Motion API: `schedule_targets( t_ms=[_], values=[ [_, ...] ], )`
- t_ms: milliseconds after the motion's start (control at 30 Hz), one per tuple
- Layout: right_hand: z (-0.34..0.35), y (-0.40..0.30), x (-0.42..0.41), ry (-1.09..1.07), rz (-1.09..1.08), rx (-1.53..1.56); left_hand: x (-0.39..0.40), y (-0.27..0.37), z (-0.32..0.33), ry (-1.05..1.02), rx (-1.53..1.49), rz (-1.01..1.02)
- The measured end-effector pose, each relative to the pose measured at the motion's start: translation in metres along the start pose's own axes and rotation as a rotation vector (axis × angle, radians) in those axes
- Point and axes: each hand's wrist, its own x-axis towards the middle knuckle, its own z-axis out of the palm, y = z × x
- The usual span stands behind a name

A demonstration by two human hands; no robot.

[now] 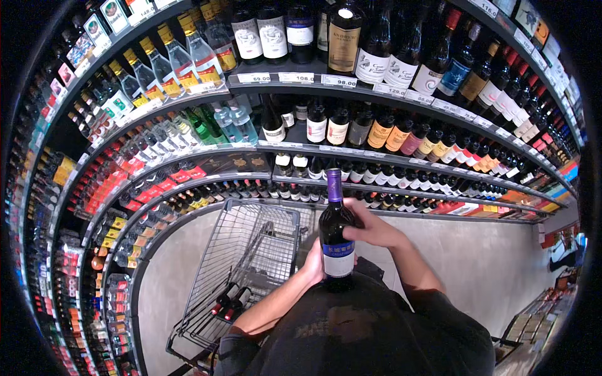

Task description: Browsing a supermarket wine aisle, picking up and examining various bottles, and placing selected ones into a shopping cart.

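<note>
A dark glass wine bottle (pixel 337 235) with a purple neck capsule and a blue and white label stands upright in front of my chest. My left hand (pixel 316 263) is wrapped around its lower part, beside the label. My right hand (pixel 369 225) holds the bottle's shoulder from the other side, its fingers partly behind the glass. To the left of my body is a wire shopping cart (pixel 244 254). Two bottles with red capsules (pixel 231 303) lie in the cart's near end.
Curved store shelves (pixel 301 80) full of wine and liquor bottles run across the front and down the left side, with price tags along their edges. Pale floor (pixel 451 254) shows to the right. A person in dark clothes (pixel 566 260) is at the far right, near more displays.
</note>
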Motion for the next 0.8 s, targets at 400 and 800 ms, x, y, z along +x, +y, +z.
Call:
schedule_targets(
  t_ms=[400, 800],
  values=[
    [-0.002, -0.001, 0.016, 0.042, 0.061, -0.162, 0.027, 0.016, -0.014, -0.043, 0.043, 0.004],
    [-0.040, -0.017, 0.084, 0.000, -0.013, 0.074, 0.014, 0.077, -0.003, 0.341, 0.765, 0.320]
  ],
)
